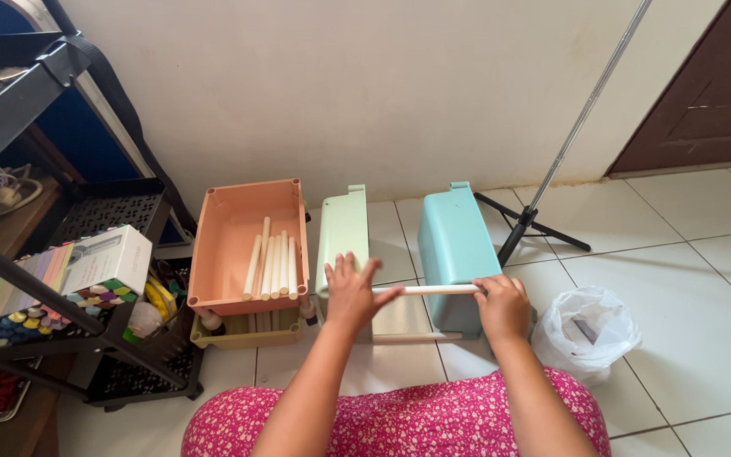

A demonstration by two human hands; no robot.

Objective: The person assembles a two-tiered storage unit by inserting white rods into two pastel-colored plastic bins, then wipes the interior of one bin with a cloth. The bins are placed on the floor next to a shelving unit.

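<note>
**Fitting a cream rod between 2 upturned trays**

Seated on the tiled floor (pixel 704 279), mid-assembly of a tiered plastic rack. Left hand (pixel 350 292) pressed flat, fingers spread, against the pale green tray (pixel 343 228) standing on edge; no closed grip there. Right hand (pixel 502 306) curled around the end of a cream rod (pixel 429 289), at the lower edge of the blue tray (pixel 457 245). Rod spanning the gap between both trays; a 2nd rod (pixel 412 338) lower down. Spare rods (pixel 271 267) lying in the orange tray (pixel 247 241), stacked over a yellow tray (pixel 243 338). Next, probably: seating both rod ends squarely, trays kept parallel.
</note>
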